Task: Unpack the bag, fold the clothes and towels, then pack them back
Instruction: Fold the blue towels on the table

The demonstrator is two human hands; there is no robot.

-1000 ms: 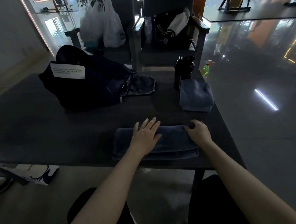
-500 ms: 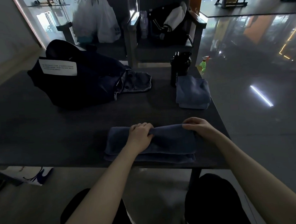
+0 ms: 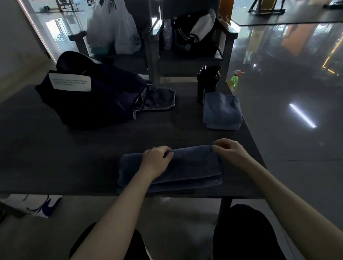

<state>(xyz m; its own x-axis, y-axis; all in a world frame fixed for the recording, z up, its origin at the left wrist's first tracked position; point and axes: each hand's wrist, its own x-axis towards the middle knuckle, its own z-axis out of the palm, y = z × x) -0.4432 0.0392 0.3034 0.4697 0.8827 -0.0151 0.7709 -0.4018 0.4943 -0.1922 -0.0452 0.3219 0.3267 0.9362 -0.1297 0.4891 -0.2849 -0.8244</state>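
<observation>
Dark blue towel (image 3: 187, 164) mid-fold, both hands' fingers (image 3: 167, 153) pinching its far edge, probably another fold toward them next.

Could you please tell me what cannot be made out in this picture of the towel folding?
All in the head view:
1. The label on the bag: print too small and blurred to read.
2. The bag's contents: hidden by its dark fabric.
3. How many layers of the towel the left hand and right hand grip: hidden by the hands themselves.
4. The white item on the floor: cut off by the table edge.
</observation>
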